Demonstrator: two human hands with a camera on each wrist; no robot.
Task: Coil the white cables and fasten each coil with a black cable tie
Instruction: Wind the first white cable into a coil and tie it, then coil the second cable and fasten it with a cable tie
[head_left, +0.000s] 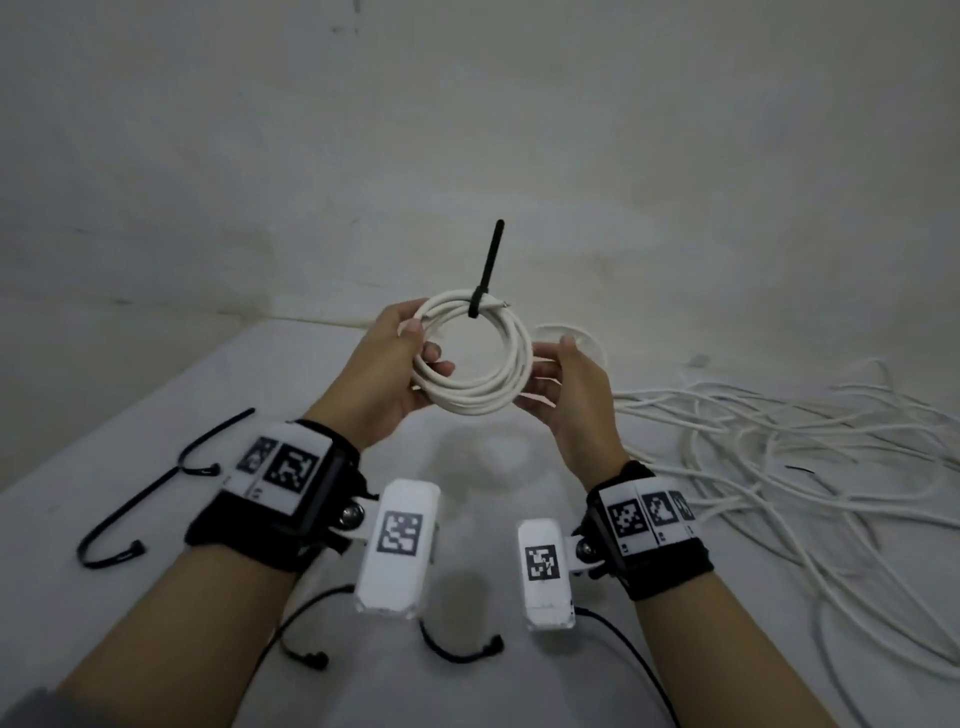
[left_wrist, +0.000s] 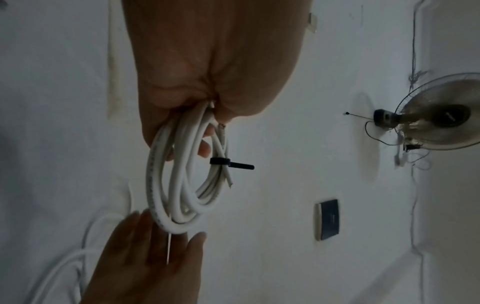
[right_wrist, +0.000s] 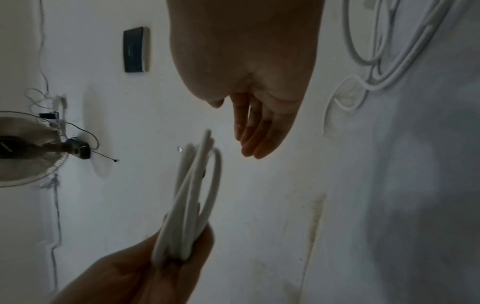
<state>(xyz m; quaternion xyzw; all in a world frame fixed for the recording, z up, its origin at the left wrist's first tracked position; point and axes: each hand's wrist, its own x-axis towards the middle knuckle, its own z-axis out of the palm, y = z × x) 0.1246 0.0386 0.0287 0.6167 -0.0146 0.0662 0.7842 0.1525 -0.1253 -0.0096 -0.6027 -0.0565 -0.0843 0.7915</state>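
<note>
My left hand (head_left: 389, 364) holds a coil of white cable (head_left: 475, 402) up over the table, thumb and fingers curled round its left side. A black cable tie (head_left: 488, 260) is wrapped round the top of the coil, its tail sticking straight up. My right hand (head_left: 566, 384) is beside the coil's right edge with straight fingers, holding nothing. In the left wrist view the coil (left_wrist: 155, 185) hangs from my left hand (left_wrist: 207, 61), with the tie (left_wrist: 231, 164) on its side. The right wrist view shows a small gap between my right hand's fingers (right_wrist: 249, 133) and the coil (right_wrist: 187, 205).
A tangle of loose white cable (head_left: 779, 441) covers the right of the white table (head_left: 493, 467). Several loose black cable ties lie on it, at the left (head_left: 119, 519) and near the front (head_left: 457, 649). A wall fan (left_wrist: 441, 115) shows in the wrist views.
</note>
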